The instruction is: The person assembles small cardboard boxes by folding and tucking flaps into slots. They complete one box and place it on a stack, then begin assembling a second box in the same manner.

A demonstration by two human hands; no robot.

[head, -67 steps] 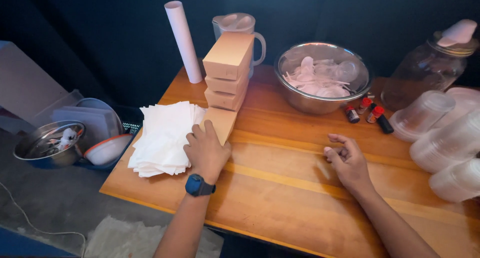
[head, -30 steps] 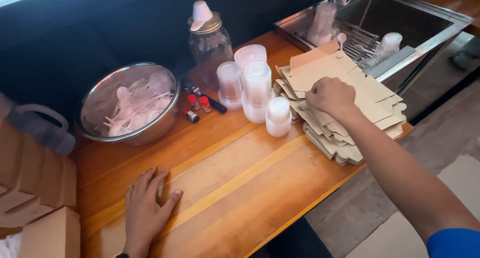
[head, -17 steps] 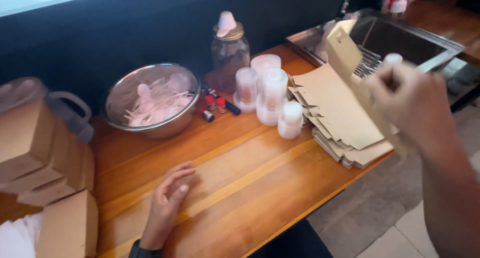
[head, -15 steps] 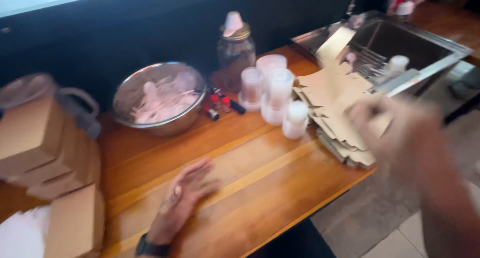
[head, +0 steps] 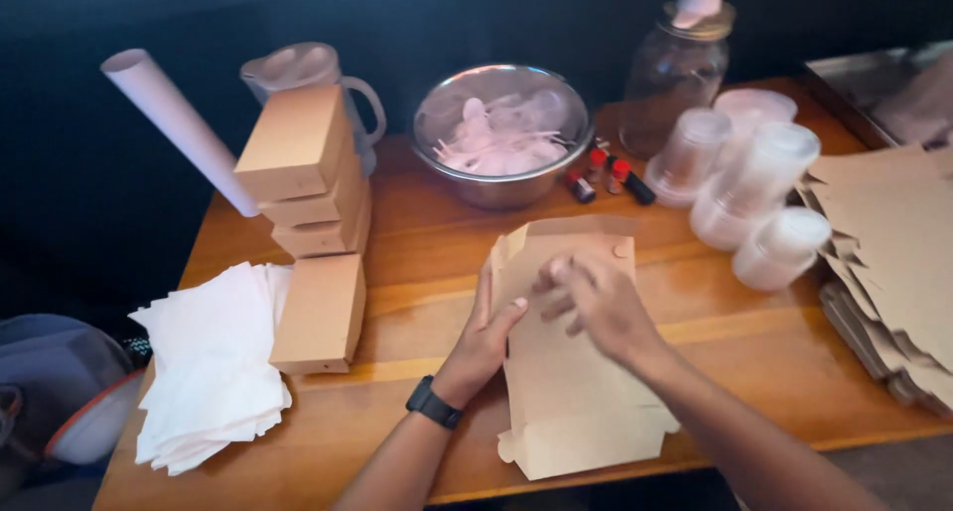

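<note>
A flat, unfolded brown cardboard box (head: 571,392) lies on the wooden table (head: 417,233) in front of me. My left hand (head: 486,337), with a dark watch on its wrist, grips the box's left edge. My right hand (head: 596,298) rests on top of the box near its upper half, fingers curled over the cardboard. Both hands touch the same piece.
Folded brown boxes (head: 308,174) are stacked at the left, one more (head: 320,313) lying beside white napkins (head: 213,362). A paper roll (head: 179,129), a pitcher (head: 303,69), a steel bowl (head: 501,134), a glass jar (head: 680,64), plastic cups (head: 759,189) and flat box blanks (head: 893,243) surround them.
My right hand lifted one flat box off the pile at the right and brought it to the table's middle. My left hand moved onto it. The view swung back left.
</note>
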